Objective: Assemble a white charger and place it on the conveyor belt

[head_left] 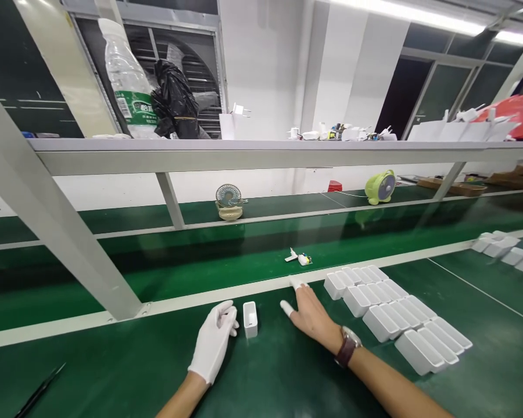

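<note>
Small white housing [250,319], boxy with rounded corners, smooth matt plastic, open top showing a hollow inside; standing upright on the green table [287,377] between the two hands, just beside the fingertips of the left hand [214,342] and a little apart from the right hand [310,316]. Left hand in a thin white fabric glove, lying flat, fingers [227,313] loosely stretched and gripping nothing, thumb side nearest the housing. Right hand bare but for white cots on fingertips [286,308], fingers spread flat on the felt-like green mat, holding nothing; brown-strapped wristwatch [347,343] on the wrist. Just right of those fingers, neat rows of identical white housings [392,313], glossy and rectangular. Beyond the fingertips, past a pale rail, a darker green conveyor belt [200,255] carrying a tiny white part with a yellow bit [300,258]. Above, on a grey metal shelf [244,152], a clear plastic bottle [126,81] with a green label, its writing too small to read, and a crumpled black bag [174,101]
</note>
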### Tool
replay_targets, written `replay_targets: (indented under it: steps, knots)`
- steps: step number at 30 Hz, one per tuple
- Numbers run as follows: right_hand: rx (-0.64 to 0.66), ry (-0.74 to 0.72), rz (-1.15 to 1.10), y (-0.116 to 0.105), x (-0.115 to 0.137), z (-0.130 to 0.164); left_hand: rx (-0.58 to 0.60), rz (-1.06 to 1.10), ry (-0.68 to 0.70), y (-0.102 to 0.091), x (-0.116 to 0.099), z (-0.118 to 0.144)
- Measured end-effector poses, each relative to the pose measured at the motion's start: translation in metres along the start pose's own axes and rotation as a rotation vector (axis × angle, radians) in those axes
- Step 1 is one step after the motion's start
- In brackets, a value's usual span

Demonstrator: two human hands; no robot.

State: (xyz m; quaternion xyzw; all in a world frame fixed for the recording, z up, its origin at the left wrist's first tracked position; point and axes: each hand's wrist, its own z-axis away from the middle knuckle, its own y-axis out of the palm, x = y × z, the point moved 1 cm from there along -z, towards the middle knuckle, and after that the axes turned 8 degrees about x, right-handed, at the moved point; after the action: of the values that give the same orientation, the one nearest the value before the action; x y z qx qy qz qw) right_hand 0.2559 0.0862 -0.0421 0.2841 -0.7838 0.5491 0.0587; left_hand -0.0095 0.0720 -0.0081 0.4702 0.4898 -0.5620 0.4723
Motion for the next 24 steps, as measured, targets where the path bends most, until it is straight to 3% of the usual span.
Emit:
replay_targets:
  steps: [7,11,15,19,24]
  knots:
    - [-0.058,0.308,0.073,0.012,-0.053,-0.066,0.031,0.074,-0.004,-0.001,0.003,-0.001]
    - [-0.051,0.42,0.016,0.023,-0.062,-0.092,0.066,0.12,0.006,-0.003,0.007,0.0]
    - [0.002,0.443,-0.13,0.025,-0.063,-0.108,0.099,0.15,0.027,-0.003,0.01,0.001]
    - [0.12,0.373,-0.35,0.015,-0.06,-0.097,0.12,0.146,0.03,-0.002,0.01,0.0]
    - [0.327,0.17,-0.601,-0.024,-0.032,-0.025,0.129,0.114,0.029,-0.001,0.009,-0.002]
